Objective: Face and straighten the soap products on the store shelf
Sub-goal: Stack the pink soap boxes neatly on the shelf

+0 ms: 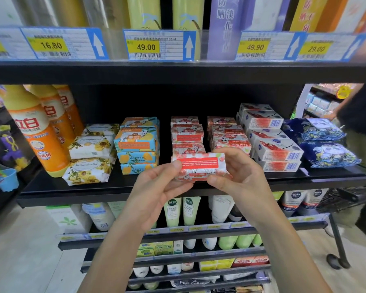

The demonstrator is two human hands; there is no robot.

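Centrally, low in the frame, the left hand [156, 187] and right hand [243, 176] hold a red-and-white soap bar [199, 166] by its ends, thumbs and fingers clamped on the wrapper, just before the black shelf [72, 193] edge. Behind stand matching red soap stacks [187, 134], with blue-yellow soap stacks [136, 142] left and white boxes [273, 144] right.

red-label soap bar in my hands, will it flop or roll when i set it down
Likely stiff: the red-label soap bar shows square edges between the left hand and right hand. Flat faces should not roll. Paper wrap may slip on the stack.
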